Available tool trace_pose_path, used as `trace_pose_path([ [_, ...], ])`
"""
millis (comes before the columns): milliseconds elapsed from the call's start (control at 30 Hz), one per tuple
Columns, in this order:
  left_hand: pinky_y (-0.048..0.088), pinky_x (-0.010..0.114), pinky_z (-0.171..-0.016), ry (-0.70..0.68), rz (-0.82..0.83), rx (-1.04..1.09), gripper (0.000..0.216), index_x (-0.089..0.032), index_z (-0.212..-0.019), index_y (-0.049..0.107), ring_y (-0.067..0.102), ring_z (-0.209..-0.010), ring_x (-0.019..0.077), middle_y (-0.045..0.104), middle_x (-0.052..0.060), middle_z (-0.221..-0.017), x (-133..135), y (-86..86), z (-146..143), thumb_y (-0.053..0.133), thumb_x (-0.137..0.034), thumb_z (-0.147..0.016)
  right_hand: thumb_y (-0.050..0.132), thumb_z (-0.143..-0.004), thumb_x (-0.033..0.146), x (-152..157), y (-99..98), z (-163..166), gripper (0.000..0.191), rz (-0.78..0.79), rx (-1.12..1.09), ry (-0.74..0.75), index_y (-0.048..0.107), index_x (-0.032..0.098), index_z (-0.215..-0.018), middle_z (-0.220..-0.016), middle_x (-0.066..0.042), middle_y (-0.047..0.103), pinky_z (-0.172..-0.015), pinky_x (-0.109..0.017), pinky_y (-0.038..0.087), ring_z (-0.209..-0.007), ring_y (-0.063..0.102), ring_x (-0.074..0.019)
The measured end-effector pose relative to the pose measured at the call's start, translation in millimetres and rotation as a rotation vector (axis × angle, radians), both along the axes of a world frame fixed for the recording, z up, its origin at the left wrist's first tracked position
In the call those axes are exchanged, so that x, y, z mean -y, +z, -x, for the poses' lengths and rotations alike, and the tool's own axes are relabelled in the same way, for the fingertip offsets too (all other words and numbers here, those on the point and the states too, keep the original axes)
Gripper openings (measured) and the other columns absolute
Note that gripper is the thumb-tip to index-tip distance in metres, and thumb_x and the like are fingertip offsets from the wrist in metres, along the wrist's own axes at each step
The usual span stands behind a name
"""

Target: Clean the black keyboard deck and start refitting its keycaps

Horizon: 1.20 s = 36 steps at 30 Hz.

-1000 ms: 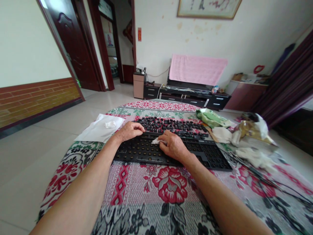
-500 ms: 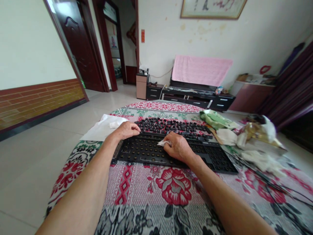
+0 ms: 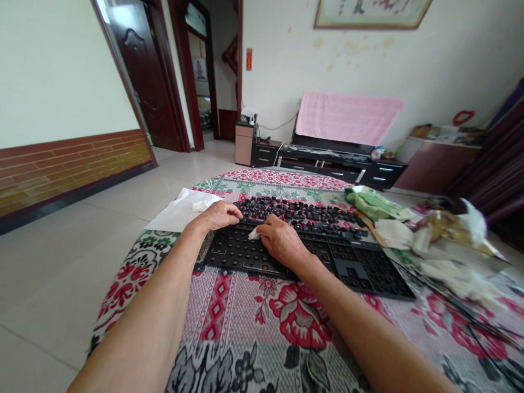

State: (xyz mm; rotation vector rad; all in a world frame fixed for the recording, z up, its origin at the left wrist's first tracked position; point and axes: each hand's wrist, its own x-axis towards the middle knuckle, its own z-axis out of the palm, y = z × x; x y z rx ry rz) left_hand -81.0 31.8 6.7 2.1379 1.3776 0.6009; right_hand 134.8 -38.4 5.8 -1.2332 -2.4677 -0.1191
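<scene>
A black keyboard frame (image 3: 352, 267) with its keycaps removed lies on the flowered tablecloth (image 3: 262, 338). My right hand (image 3: 280, 243) is closed on a small white wipe (image 3: 254, 234) and presses it onto the frame's left half. My left hand (image 3: 216, 215) rests curled on the frame's far left corner, fingers bent over its edge. A heap of loose black keycaps (image 3: 298, 212) lies just behind the frame.
A white sheet of tissue (image 3: 176, 214) with a crumpled wad (image 3: 200, 206) lies at the table's left edge. Green cloth (image 3: 368, 202), crumpled paper (image 3: 388, 232), wrappers and black cables (image 3: 470, 322) crowd the right side. A TV stand (image 3: 339, 166) and doorway stand beyond.
My right hand has slid the wipe leftward along the keyboard frame, closer to my left hand. The view has shifted slightly to the left.
</scene>
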Motion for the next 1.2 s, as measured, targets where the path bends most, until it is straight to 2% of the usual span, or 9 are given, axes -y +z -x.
trace_pose_path([
  [233, 0.043, 0.027, -0.073, -0.013, -0.023, -0.021, 0.024, -0.019, -0.083, 0.069, 0.06, -0.075, 0.0157, 0.069, -0.001, -0.078, -0.1, 0.6, -0.9, 0.055, -0.024, -0.065, 0.044, -0.083, 0.013, 4.2, 4.1, -23.9, 0.024, 0.074, 0.021, 0.036, 0.065, 0.016, -0.093, -0.083, -0.005, 0.049, -0.064, -0.024, 0.037, -0.067, 0.047, -0.0111],
  [433, 0.042, 0.025, -0.068, -0.019, -0.027, -0.054, 0.024, -0.019, -0.082, 0.069, 0.06, -0.072, 0.0151, 0.069, 0.0, -0.077, 3.4, 5.0, -4.3, 0.056, -0.025, -0.064, 0.042, -0.085, 0.015, 8.4, -3.7, -48.9, 0.026, 0.08, -0.113, 0.115, 0.062, 0.016, -0.101, -0.085, -0.005, 0.05, -0.07, -0.025, 0.041, -0.073, 0.049, -0.012],
  [633, 0.04, 0.024, -0.063, -0.003, -0.045, -0.11, 0.023, -0.018, -0.079, 0.07, 0.057, -0.067, 0.014, 0.067, 0.0, -0.071, 7.1, 8.7, -10.1, 0.058, -0.032, -0.064, 0.043, -0.086, 0.016, 15.2, -4.6, -46.7, 0.023, 0.071, -0.193, 0.163, 0.062, 0.015, -0.097, -0.085, -0.005, 0.05, -0.07, -0.025, 0.041, -0.075, 0.049, -0.0121],
  [767, 0.04, 0.025, -0.063, 0.006, -0.047, -0.133, 0.024, -0.019, -0.078, 0.07, 0.057, -0.067, 0.0147, 0.067, 0.0, -0.071, 6.5, 8.3, -11.6, 0.057, -0.032, -0.064, 0.038, -0.087, 0.015, 20.2, -0.2, -36.0, 0.027, 0.071, -0.099, 0.178, 0.062, 0.017, -0.1, -0.087, -0.006, 0.05, -0.069, -0.025, 0.04, -0.075, 0.048, -0.0121],
  [933, 0.04, 0.025, -0.065, 0.012, -0.053, -0.139, 0.023, -0.019, -0.078, 0.07, 0.058, -0.069, 0.0152, 0.068, 0.001, -0.072, 6.2, 8.2, -12.2, 0.057, -0.032, -0.064, 0.043, -0.081, 0.012, 24.5, 12.0, -34.5, 0.024, 0.105, 0.053, 0.152, 0.065, 0.016, -0.091, -0.081, -0.005, 0.049, -0.063, -0.024, 0.035, -0.067, 0.045, -0.0106],
  [1200, 0.04, 0.025, -0.066, 0.004, -0.058, -0.163, 0.024, -0.02, -0.079, 0.07, 0.059, -0.071, 0.0154, 0.068, 0.001, -0.074, 4.0, 5.9, -11.4, 0.056, -0.033, -0.066, 0.048, -0.074, 0.014, 22.8, 20.3, -46.3, 0.024, 0.177, 0.075, 0.086, 0.068, 0.016, -0.087, -0.078, -0.005, 0.055, -0.063, -0.024, 0.037, -0.065, 0.048, -0.0105],
])
